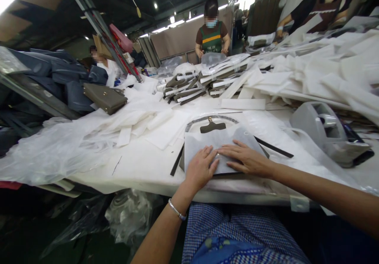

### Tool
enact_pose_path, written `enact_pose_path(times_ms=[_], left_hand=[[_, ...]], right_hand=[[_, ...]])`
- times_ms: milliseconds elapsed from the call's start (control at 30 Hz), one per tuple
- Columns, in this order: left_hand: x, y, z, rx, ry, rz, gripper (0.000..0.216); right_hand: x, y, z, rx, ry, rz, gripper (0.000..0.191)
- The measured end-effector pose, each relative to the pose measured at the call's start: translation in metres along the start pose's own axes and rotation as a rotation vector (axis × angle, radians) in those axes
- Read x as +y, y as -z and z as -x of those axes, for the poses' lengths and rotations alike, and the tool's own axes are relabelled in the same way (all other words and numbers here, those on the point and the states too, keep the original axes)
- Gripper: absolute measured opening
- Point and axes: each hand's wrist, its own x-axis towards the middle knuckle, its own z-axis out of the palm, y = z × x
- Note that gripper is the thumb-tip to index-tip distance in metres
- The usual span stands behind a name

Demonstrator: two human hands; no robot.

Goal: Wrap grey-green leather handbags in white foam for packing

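A handbag (182, 162) lies flat on the white-covered table in front of me, mostly hidden under a sheet of white wrapping paper (195, 139). Beyond the sheet's far edge show the bag's curved handle, wrapped in a covering, and a dark flap (212, 127) with a gold clasp. Dark straps stick out on both sides. My left hand (201, 165) rests on the sheet with its fingers stretched out. Close beside it, my right hand (244, 157) lies palm down on the same sheet, fingers spread. Neither hand grips anything.
A grey tape dispenser (328, 131) stands at the right. White sheets (296, 80) are heaped behind it. Partly wrapped bags (192, 88) are stacked at the back, and a brown bag (105, 98) sits left. Plastic film (59, 149) covers the left side. Co-workers stand across the table.
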Motion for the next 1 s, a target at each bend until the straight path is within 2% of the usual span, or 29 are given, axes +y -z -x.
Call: enact_pose_path(times_ms=[167, 300, 400, 500, 600, 667, 767, 1000], left_hand=[[0.0, 0.009, -0.007, -0.171, -0.038, -0.135, 0.047], [-0.01, 0.027, -0.012, -0.29, -0.136, -0.144, 0.059], [-0.019, 0.033, -0.008, -0.292, -0.184, -0.122, 0.068], [-0.024, 0.027, 0.003, -0.224, -0.238, -0.142, 0.077], [-0.023, 0.016, 0.013, -0.143, -0.294, -0.2, 0.07], [-0.019, 0.012, 0.016, -0.118, -0.262, -0.239, 0.067], [-0.012, 0.013, 0.015, -0.181, -0.174, -0.267, 0.073], [-0.008, 0.022, 0.009, -0.358, -0.189, -0.267, 0.075]], right_hand=[[-0.001, -0.002, -0.004, -0.046, -0.007, 0.101, 0.044], [0.002, 0.004, 0.001, -0.062, 0.03, 0.141, 0.053], [0.004, 0.012, 0.006, -0.093, 0.029, 0.147, 0.069], [0.006, 0.014, 0.01, -0.145, 0.062, 0.089, 0.09], [0.007, 0.009, 0.012, -0.152, 0.043, 0.064, 0.089], [0.007, 0.005, 0.012, -0.164, 0.011, 0.066, 0.089], [0.004, 0.002, 0.009, -0.204, -0.031, 0.074, 0.095], [-0.011, 0.011, 0.004, -0.297, -0.087, 0.083, 0.096]])
